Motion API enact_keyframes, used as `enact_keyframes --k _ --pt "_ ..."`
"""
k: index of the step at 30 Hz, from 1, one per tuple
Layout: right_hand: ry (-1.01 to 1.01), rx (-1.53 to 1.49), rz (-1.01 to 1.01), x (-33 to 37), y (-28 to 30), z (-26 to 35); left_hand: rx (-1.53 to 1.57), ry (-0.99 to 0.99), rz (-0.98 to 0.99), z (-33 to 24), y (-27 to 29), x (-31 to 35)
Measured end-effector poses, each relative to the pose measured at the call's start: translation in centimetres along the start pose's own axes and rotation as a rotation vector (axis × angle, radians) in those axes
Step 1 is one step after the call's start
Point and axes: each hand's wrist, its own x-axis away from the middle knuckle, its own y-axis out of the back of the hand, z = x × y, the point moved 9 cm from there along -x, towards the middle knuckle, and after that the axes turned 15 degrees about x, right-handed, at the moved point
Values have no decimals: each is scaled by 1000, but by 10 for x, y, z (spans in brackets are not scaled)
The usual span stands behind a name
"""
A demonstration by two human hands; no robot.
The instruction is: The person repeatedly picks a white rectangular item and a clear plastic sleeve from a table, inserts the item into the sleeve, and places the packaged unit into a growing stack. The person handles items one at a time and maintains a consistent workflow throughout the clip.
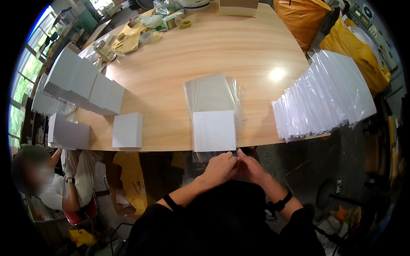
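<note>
A white rectangular sheet or thin stack of paper (214, 131) lies at the front edge of the table, over or inside a clear plastic bag. Beneath and beyond it spreads a pile of clear plastic bags (209, 91), slightly fanned, and clear film hangs over the edge. Just below the paper, my left hand (221, 166) is closed, with its fingers curled near the paper's lower right corner. My right hand (253, 168) meets it there, thumb and fingers drawn together. Whatever is pinched between the hands is small and mostly hidden.
At right stands a long row of white packs in clear film (318, 96). White paper stacks (83, 81) and a smaller white block (127, 130) stand at left. Tape and papers (130, 40) lie far left. Orange sacks (301, 21) flank the table; another person (55, 183) sits lower left.
</note>
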Motion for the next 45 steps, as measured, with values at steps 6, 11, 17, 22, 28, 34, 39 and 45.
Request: enact_keyframes --k 6,11,17,22,28,34,39,45 --pt "50 126 -162 -30 1 29 767 260 245 27 47 39" --pt "94 88 -138 -30 5 26 1228 434 -974 209 198 262" --pt "430 1339 -637 10 46 54 -713 452 -1025 113 229 300" --pt "1224 1803 -779 65 -34 89 -385 -57 -517 60 122 135" --pt "1258 1813 -606 63 -51 81 -173 -213 -444 65 96 98" --pt "1130 1205 -641 65 -34 96 546 172 -609 102 87 108" --pt "642 959 -714 32 -1 79 969 456 -678 138 53 123" --pt "447 764 -714 -1 25 39 1672 537 -716 159 11 114"
